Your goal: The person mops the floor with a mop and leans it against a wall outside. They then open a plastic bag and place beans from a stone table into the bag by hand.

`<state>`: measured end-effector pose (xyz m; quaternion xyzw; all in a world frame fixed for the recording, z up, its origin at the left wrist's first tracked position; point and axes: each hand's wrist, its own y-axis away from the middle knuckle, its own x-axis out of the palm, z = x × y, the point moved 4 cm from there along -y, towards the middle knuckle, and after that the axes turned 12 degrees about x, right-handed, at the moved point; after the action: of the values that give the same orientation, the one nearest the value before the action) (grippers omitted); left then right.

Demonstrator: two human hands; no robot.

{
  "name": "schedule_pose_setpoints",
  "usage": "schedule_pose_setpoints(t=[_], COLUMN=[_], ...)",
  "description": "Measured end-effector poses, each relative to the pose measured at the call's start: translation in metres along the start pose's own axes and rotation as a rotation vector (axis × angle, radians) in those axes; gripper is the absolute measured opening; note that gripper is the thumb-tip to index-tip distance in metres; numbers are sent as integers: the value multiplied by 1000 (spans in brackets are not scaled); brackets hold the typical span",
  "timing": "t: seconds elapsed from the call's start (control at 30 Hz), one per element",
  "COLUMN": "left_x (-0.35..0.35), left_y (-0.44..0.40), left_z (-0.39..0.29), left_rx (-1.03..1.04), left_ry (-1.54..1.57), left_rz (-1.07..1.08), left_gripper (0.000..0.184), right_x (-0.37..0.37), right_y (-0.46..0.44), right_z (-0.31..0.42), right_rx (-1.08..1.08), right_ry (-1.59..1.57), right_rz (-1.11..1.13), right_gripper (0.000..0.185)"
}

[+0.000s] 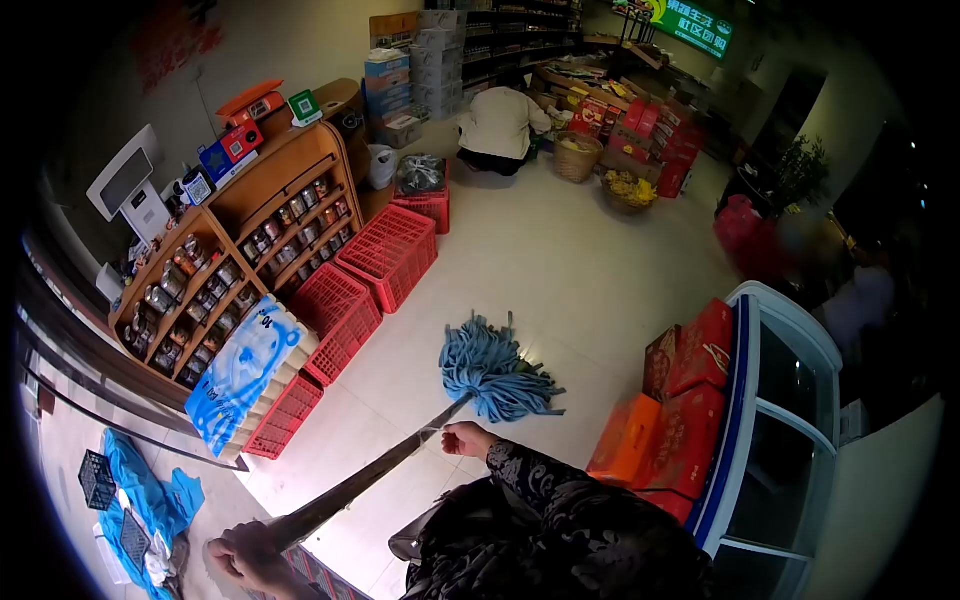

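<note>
A mop (497, 372) with a thick head of blue strands rests on the pale tiled floor. Its long dark handle (365, 478) slants down to the lower left. Near the handle's lower end, my left hand (250, 560) is wrapped round it. My right hand (468, 440), in a dark patterned sleeve (545, 480), is close beside the handle just below the mop head. Its fingers are curled together; whether they touch the handle or pinch something small, I cannot tell.
Red plastic crates (388, 258) line the left, beside a wooden shelf (290, 215) of jars. Red boxes (690, 400) and a glass-topped freezer (775, 430) stand at right. A person (500, 128) crouches at the back near baskets (577, 157). Blue cloth (150, 490) lies lower left.
</note>
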<state>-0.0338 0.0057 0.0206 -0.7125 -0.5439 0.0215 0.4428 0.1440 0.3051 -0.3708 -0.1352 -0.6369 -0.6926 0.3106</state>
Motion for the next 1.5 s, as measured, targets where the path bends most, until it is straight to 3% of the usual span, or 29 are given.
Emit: schedule_pose_setpoints(t=[0.07, 0.1, 0.23, 0.37, 0.43, 0.5, 0.53, 0.57, 0.6, 0.7, 0.73, 0.83, 1.07, 1.17, 1.23, 1.33, 1.43, 1.5], left_x=[17, 16, 55, 82, 103, 110, 115, 118, 100, 122, 132, 156, 156, 144, 135, 131, 125, 119], left_y=[-12, -10, 58, 60, 66, 68, 69, 70, 73, 75, 73, 75, 79, 79, 78, 72, 67, 65], left_z=[9, -43, -43, -52, -56, -56, -56, -54, -42, -48, -53, -58, -63, -66, -66, -66, -67, -66], left_rx=[65, 43, 18, 16, -2, 22, 30, 42, -2, 42, 67, 62, 85, 79, 82, 82, 61, 55], left_ry=[-19, -77, -2, -43, -32, -26, -26, -20, 47, 25, 1, 20, -11, -37, -26, -40, -15, 6], left_rz=[35, 107, 69, 93, 120, 127, 121, 113, 29, 103, 173, 215, 208, 173, 155, 139, 134, 150], left_gripper=[20, 19, 17, 18, 17, 17, 17, 17, 17, 16, 14, 13, 15, 15, 12, 11, 13, 12], right_x=[8, 4, -129, -204, -256, -344, -340, -339, -381, -437, -389, -363, -258, -222, -157, 2, 127, 182], right_y=[2, 21, 126, 179, 227, 222, 252, 277, 251, 243, 259, 246, 227, 194, 190, 238, 275, 284], right_z=[43, -22, 29, 26, 17, -2, -5, -12, -18, -26, -19, 4, 63, 95, 111, 110, 67, 28], right_rx=[-92, -50, -143, -207, -217, -181, -248, -242, -208, -188, -187, -222, -261, -308, -336, -444, -582, -631], right_ry=[-40, -99, -17, -107, -161, -333, 14, -233, -375, -386, -491, -392, -67, 72, 144, 479, 893, 1160], right_rz=[7, 18, -241, -342, -586, -524, -712, -731, -612, -634, -694, -601, -504, -356, -118, 121, 439, 521], right_gripper=[17, 15, 15, 12, 6, 6, 12, 12, 26, 13, 18, 9, 11, 11, 14, 16, 17, 20])
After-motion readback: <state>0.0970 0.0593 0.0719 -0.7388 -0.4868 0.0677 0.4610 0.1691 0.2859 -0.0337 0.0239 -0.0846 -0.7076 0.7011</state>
